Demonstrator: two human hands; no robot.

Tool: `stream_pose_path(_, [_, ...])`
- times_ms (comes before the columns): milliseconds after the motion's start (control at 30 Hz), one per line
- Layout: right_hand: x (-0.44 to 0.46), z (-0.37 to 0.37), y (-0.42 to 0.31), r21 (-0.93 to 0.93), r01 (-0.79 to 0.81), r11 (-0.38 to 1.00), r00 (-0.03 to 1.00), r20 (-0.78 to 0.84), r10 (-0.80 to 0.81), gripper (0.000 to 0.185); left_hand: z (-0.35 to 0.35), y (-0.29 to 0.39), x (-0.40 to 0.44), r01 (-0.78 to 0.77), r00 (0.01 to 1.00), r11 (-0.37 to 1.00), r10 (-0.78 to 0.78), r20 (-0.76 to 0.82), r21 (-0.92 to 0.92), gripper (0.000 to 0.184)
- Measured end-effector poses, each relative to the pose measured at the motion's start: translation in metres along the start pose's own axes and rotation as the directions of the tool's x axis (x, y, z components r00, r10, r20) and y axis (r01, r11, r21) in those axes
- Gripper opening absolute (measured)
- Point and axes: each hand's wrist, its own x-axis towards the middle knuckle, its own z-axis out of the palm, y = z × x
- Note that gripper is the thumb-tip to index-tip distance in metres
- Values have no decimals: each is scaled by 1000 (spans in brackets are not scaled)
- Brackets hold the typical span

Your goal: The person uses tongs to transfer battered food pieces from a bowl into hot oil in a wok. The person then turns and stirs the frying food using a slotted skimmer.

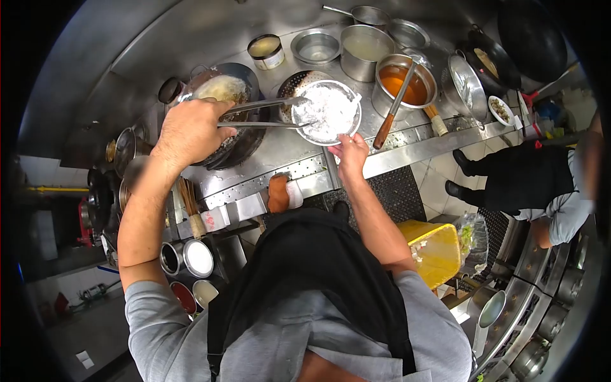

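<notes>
Left hand (pixel 193 132) holds tongs (pixel 270 102) over a bowl (pixel 308 136) of seemingly powdery white stuff (pixel 331 109); right hand (pixel 351 155) grips the bowl.

Towards the back edge of the bench (pixel 289 153) stand an open can (pixel 272 62), a basin (pixel 317 58) and a tall pot (pixel 361 67). Nearer the front edge, a wooden-handled utensil (pixel 396 104) rests across a pot (pixel 380 100) of orange liquid (pixel 393 81). A white dish (pixel 503 121) sits by the right end, an orange-brown cloth (pixel 278 193) at the front edge. Beyond that edge are a yellow bin (pixel 445 260) and a person (pixel 568 225) in a black apron (pixel 538 175).
</notes>
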Motion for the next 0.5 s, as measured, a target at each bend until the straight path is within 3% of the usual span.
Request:
stream_pose_path(300, [11, 0, 8, 9, 17, 1000, 1000, -15, -16, 8, -6, 25, -16, 16, 997, 999, -19, -70, -46, 45])
stream_pose_path(500, [11, 11, 10, 58, 30, 998, 999, -20, -28, 4, 12, 24, -11, 23, 995, 999, -21, -93, 26, 40])
